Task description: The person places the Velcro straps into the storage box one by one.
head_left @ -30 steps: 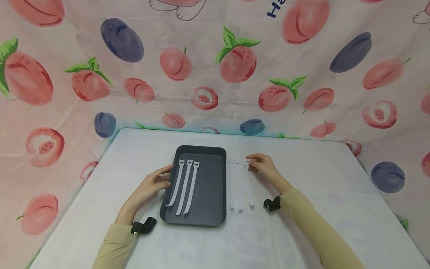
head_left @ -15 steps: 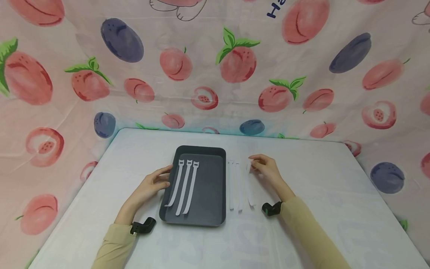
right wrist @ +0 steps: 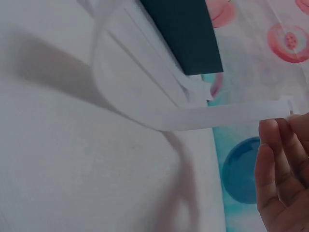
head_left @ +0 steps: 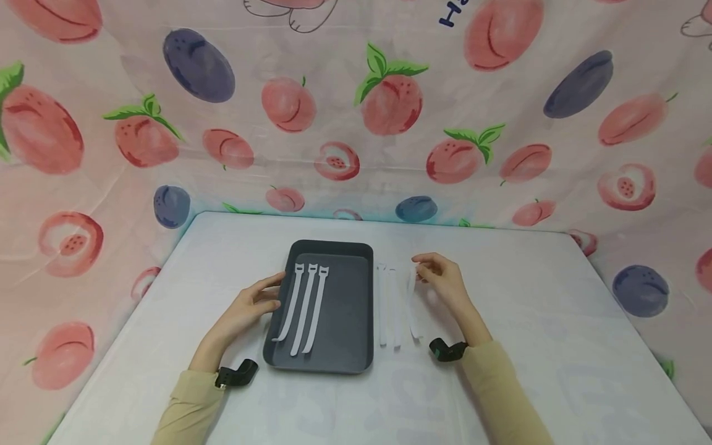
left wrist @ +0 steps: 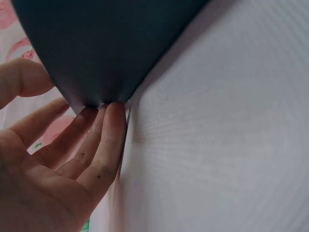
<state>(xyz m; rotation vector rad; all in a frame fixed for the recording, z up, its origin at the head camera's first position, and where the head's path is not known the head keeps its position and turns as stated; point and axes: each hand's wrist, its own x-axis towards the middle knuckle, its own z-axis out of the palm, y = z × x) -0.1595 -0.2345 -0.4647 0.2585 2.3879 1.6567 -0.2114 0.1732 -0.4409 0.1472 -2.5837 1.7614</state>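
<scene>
My right hand (head_left: 443, 281) pinches the far end of a white hook-and-loop cable tie (head_left: 411, 306). In the right wrist view that cable tie (right wrist: 207, 117) is raised at the held end and curves down to the table. Its lower end lies near two more white cable ties (head_left: 395, 312), flat on the table right of the tray. The dark grey tray (head_left: 347, 309) holds three white cable ties (head_left: 304, 312) with slotted heads, side by side in its left half. My left hand (head_left: 241, 315) touches the tray's left wall with extended fingertips (left wrist: 114, 118).
A white cloth (head_left: 528, 296) covers the table. Behind it hangs a fruit-print curtain (head_left: 334, 111). Black wrist cameras (head_left: 237, 374) sit on both wrists, close above the table.
My right hand has lifted the cable tie's far end and drawn it slightly right, bending the strip. My left hand and the tray have stayed in place.
</scene>
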